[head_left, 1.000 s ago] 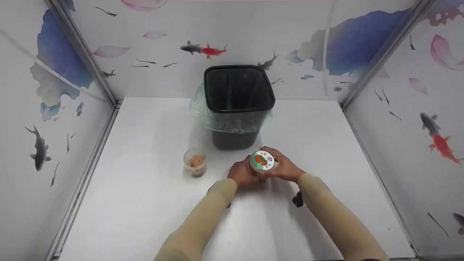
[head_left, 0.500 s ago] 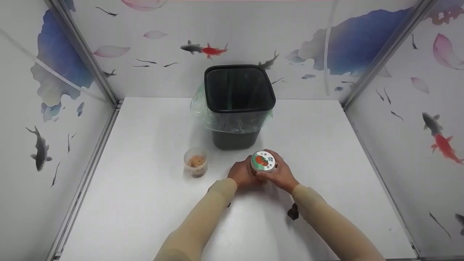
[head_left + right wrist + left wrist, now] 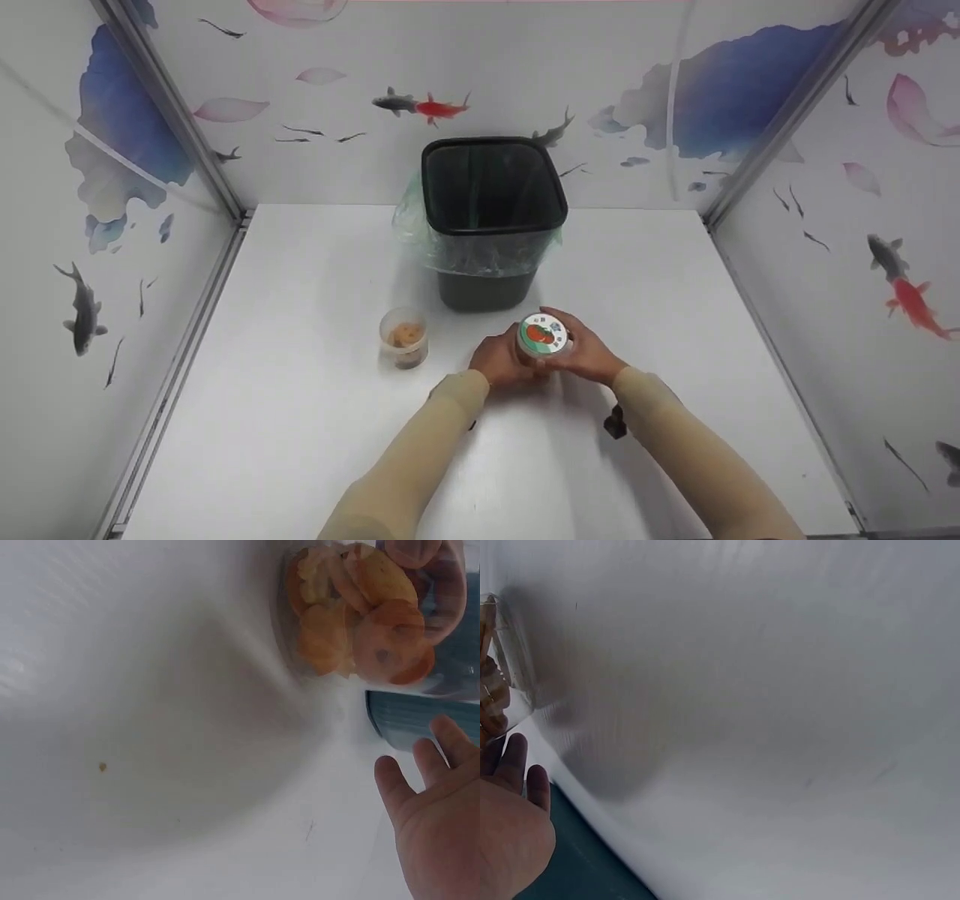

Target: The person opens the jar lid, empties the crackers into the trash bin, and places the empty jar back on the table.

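Note:
A clear plastic jar point(image 3: 352, 622) of round orange-brown cookies stands upright between my hands, its white and green lid point(image 3: 542, 334) on top. My left hand point(image 3: 501, 361) grips the jar's body from the left, and its fingers point(image 3: 448, 589) show behind the clear wall in the right wrist view. At the lid's right side, my right hand point(image 3: 589, 351) holds the rim between thumb and forefinger. The other fingers of my right hand point(image 3: 442, 817) stand free of the jar in the right wrist view. My left hand point(image 3: 514, 832) also shows beside the jar's base point(image 3: 521, 701).
To the left, a small clear tub point(image 3: 405, 358) holds cookies and has no lid on it. Behind the jar stands a black bin point(image 3: 487, 289) lined with a pale green bag point(image 3: 411, 214). Patterned walls point(image 3: 322, 165) enclose the white table point(image 3: 300, 420). A crumb point(image 3: 102, 766) lies near the jar.
My right hand has swung in around the lid and then back outward, its wrist now farther right than half a second ago. My left hand and the tub stay where they were.

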`<state>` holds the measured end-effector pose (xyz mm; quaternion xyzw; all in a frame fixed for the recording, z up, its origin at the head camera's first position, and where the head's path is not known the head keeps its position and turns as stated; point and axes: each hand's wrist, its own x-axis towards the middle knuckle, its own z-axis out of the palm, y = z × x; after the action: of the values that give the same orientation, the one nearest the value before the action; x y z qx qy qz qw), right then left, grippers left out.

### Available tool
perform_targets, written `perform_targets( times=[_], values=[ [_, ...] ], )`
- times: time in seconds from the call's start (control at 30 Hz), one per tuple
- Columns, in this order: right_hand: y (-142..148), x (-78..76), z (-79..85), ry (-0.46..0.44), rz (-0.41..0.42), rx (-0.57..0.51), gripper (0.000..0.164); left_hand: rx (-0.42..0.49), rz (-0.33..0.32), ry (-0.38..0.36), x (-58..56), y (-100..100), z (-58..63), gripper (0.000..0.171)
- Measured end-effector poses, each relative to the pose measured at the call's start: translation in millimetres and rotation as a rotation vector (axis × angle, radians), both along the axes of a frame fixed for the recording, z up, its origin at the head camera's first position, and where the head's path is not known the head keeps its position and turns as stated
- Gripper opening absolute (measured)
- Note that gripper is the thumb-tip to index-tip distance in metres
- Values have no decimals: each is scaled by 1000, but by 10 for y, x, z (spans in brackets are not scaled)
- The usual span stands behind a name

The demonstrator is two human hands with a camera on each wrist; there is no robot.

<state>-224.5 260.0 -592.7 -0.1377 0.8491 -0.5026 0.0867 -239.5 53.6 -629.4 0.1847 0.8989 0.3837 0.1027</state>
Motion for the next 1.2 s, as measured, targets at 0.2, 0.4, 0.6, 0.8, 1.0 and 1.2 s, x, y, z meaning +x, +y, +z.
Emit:
perform_targets(
  times=[0.2,0.4,0.6,0.8,1.0,1.2],
  values=[
    [-105,122,-32,20,-86,-19,103,-23,-7,39,-17,-17,5,95],
    [-131,86,-55,13,-113,-53,101,-56,-17,31,-35,-15,7,93],
    [-29,-41,-5,-28,34,-87,94,-32,-10,6,-32,-16,11,90],
    [48,-140,56,-93,134,-79,94,-15,-2,2,-25,-2,-4,88],
    [19,-91,112,-110,116,-62,96,-17,-5,6,-20,3,-14,89],
    [-91,122,330,-64,54,-70,93,-19,-16,6,-17,-9,-17,93]
  ],
)
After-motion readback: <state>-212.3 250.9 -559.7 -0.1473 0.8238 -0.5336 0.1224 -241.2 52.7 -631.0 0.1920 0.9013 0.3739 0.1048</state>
